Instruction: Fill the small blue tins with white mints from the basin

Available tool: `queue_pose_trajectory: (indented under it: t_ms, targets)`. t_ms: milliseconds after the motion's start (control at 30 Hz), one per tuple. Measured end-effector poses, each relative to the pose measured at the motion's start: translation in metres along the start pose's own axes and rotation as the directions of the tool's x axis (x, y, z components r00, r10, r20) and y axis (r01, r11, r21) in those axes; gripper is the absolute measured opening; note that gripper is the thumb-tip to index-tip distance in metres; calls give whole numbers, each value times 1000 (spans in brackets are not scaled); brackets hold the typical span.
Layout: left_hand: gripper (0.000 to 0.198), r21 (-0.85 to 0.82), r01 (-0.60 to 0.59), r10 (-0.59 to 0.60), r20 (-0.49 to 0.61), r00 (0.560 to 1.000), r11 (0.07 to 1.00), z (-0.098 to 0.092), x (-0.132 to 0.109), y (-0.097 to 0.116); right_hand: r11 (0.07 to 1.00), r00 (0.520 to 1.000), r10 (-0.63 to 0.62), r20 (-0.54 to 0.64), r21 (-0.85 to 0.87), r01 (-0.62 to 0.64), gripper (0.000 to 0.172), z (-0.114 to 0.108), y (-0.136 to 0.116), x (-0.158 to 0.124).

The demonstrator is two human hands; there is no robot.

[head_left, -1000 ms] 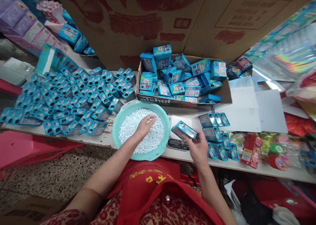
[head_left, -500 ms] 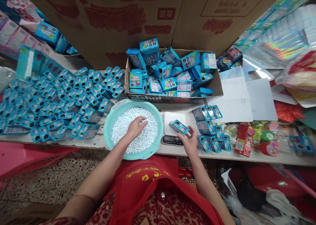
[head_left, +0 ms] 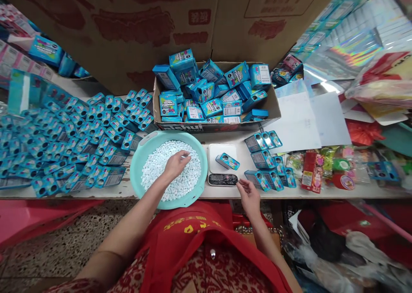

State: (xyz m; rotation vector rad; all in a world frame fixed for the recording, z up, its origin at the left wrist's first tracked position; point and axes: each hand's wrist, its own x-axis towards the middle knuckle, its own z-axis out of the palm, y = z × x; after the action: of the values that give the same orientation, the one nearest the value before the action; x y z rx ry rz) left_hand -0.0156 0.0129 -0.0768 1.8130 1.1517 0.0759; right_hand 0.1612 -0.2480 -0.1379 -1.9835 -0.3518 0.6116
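My left hand (head_left: 175, 164) is over a turquoise basin (head_left: 135, 166) of small white candies (head_left: 164, 168). Its fingers are curled together, and what they pinch is too small to make out. To its right, a small blue candy box (head_left: 227, 161) lies on the white pan of a kitchen scale (head_left: 213, 151). My right hand (head_left: 249, 195) is just off the right end of the scale's black display panel, its fingers loosely apart and holding nothing. Several blue boxes with round holes in their ends (head_left: 262, 159) stand right of the scale.
Many more blue boxes (head_left: 80, 155) crowd the table's left side. Behind the scale, a cardboard tray (head_left: 273, 108) is heaped with blue boxes, against a large carton (head_left: 193, 27). White sheets (head_left: 296, 117) and colourful packets (head_left: 312, 173) lie to the right.
My right hand has let go of the small box on the scale and drawn back toward the front edge. My left hand stays over the candies. The whole view has shifted slightly.
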Motion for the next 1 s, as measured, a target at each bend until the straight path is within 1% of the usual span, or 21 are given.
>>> queue_pose_trajectory:
  t_ms: [100,200,300,367,433,500,533,600,667,700,733,800,867,933,1000]
  targets:
    - [31,32,-46,46,-9,999,998,7,5,9,1000,999,0,-51,-4,0,41,-4,-1,-3]
    - [27,82,-174,178,-43,983,981,19,8,20,1000,996,-4,-86,-5,4,39,-8,-3,-5]
    - [25,132,-326,335,-54,941,936,34,11,34,1000,993,-16,-114,-18,14,37,-12,-4,-7]
    - [25,138,-418,425,-24,905,898,46,12,46,998,989,-49,-142,-58,41,35,-15,-6,-8]
    - [24,96,-498,496,45,867,862,57,14,57,989,982,-103,-157,-118,85,33,-18,-8,-9]
    - [23,15,-532,529,86,844,846,68,17,65,977,976,-157,-148,-166,132,31,-18,-12,-9]
    - [23,-34,-521,522,72,850,853,73,19,67,973,975,-177,-137,-171,153,32,-15,-14,-7]
    - [23,-153,-444,449,0,894,883,82,22,69,971,973,-205,-110,-149,187,41,-5,-19,2]
    - [23,-319,-319,318,-58,946,892,87,25,66,967,969,-235,-81,-119,225,55,10,-25,16]
    - [23,-412,-255,249,-68,966,875,89,27,64,964,966,-250,-59,-110,243,58,19,-28,24]
    - [23,-506,-193,181,-72,981,841,89,27,63,960,965,-262,-31,-107,257,55,27,-33,33]
    - [24,-677,-82,40,-77,996,731,85,26,61,950,958,-288,14,-123,288,43,39,-46,46]
    - [26,-811,6,-105,-68,992,585,76,23,62,921,935,-354,38,-158,355,36,42,-68,51]
    - [29,-907,56,-198,-31,980,418,63,17,66,859,881,-471,54,-200,471,32,39,-95,47]
    - [34,-963,79,-205,26,978,258,51,12,72,776,813,-573,102,-250,579,30,35,-123,38]
